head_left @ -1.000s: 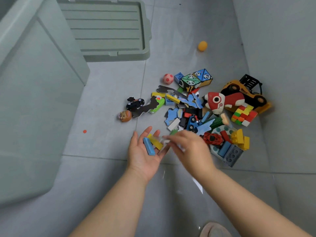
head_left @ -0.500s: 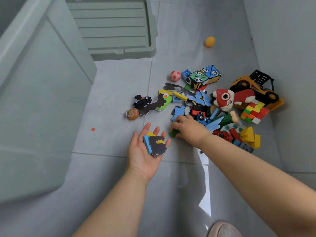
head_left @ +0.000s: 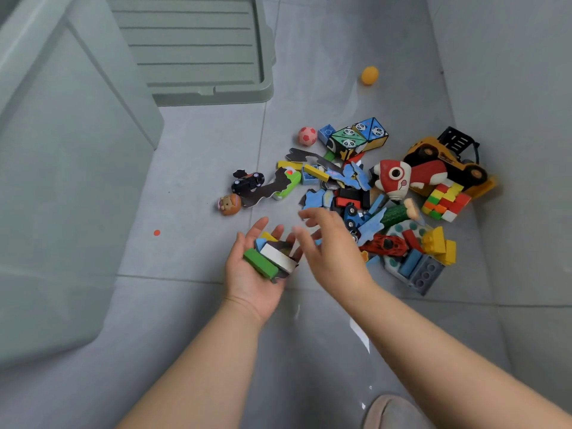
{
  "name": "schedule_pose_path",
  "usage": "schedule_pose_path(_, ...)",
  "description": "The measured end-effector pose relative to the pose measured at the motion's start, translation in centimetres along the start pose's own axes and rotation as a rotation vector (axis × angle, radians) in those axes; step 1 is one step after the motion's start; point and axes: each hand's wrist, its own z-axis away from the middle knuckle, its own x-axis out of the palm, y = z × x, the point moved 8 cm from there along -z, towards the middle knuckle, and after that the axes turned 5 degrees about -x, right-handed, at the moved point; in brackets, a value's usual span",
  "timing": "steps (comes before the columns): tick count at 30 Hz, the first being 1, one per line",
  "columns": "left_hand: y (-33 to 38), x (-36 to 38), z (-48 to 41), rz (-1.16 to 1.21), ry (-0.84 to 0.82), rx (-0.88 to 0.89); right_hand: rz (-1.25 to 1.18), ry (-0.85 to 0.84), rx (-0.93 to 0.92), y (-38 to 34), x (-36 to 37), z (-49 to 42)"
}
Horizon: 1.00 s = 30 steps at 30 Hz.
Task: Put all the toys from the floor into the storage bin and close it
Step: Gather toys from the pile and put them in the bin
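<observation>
The storage bin (head_left: 62,181) looms along the nine o'clock side, and its lid (head_left: 192,51) lies flat on the floor up at eleven o'clock, so closing is a long way off. Most of the job sits in the toy pile (head_left: 356,193) at two o'clock from the hands, with the yellow truck (head_left: 445,162) at its three o'clock edge. Now the risk: the left hand (head_left: 257,274) lies palm up with relaxed fingers, clasping nothing, just a tray for a loose stack. The right hand (head_left: 331,255) hovers spread and empty just to its three o'clock, a little blurred. One more piece dropped on and that stack may slide. The green block (head_left: 261,263) and the white block (head_left: 278,258) lie on a dark puzzle piece, and I reckon a tilt on the way to nine o'clock sends them clattering. Smaller trouble: the orange ball (head_left: 369,75) at one o'clock and the pink ball (head_left: 307,136) at the pile's eleven o'clock could roll off at a nudge and get missed.
</observation>
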Motion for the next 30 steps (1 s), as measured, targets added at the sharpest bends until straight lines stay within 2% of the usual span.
schedule_pose_path(1,0.0,-0.2,0.1,-0.003,0.009,0.004,0.177,0.017,-0.006,1.7,-0.8,-0.5)
schedule_pose_path(3,0.0,-0.4,0.3,-0.013,0.016,0.001,0.537,-0.138,-0.072,5.0,-0.5,-1.1)
schedule_pose_path(5,0.2,-0.7,0.4,-0.03,0.027,-0.001,0.707,-0.263,-0.159,6.5,0.9,-1.1)
schedule_pose_path(7,0.3,-0.8,0.5,-0.046,0.033,-0.005,0.789,-0.238,-0.17,7.1,1.3,-1.2)
schedule_pose_path(9,0.1,-0.7,0.6,-0.053,0.021,-0.011,0.679,-0.155,-0.14,6.5,1.0,-1.3)
schedule_pose_path(12,-0.1,-0.5,0.5,-0.041,-0.003,-0.014,0.077,0.097,0.12,4.3,-1.2,0.1)
schedule_pose_path(13,-0.2,-0.4,0.5,-0.041,-0.015,-0.018,-0.079,0.098,0.154,3.1,-0.9,0.8)
schedule_pose_path(15,-0.5,-0.5,0.4,-0.056,-0.029,-0.037,-0.166,0.009,0.104,0.1,0.5,2.3)
schedule_pose_path(16,-0.7,-0.4,0.4,-0.06,-0.028,-0.044,-0.139,0.008,0.058,-0.5,0.6,2.8)
schedule_pose_path(18,-0.8,-0.3,0.4,-0.053,-0.022,-0.036,0.0,0.138,0.022,0.7,-1.4,2.5)
schedule_pose_path(20,-1.0,-0.3,0.5,-0.045,-0.014,-0.029,0.237,0.182,0.099,4.1,-3.5,1.5)
schedule_pose_path(22,-1.0,-0.4,0.6,-0.058,-0.01,-0.035,0.547,-0.001,0.217,7.9,-3.4,0.8)
schedule_pose_path(24,-0.9,-0.4,0.7,-0.069,-0.002,-0.037,0.766,-0.171,0.205,10.0,-1.6,0.3)
schedule_pose_path(27,-1.0,-0.4,0.8,-0.079,0.018,-0.031,0.881,-0.211,0.134,11.0,-0.2,-0.3)
schedule_pose_path(30,-1.5,-0.2,1.1,-0.108,0.02,-0.043,0.822,-0.077,0.1,11.4,-1.2,-1.0)
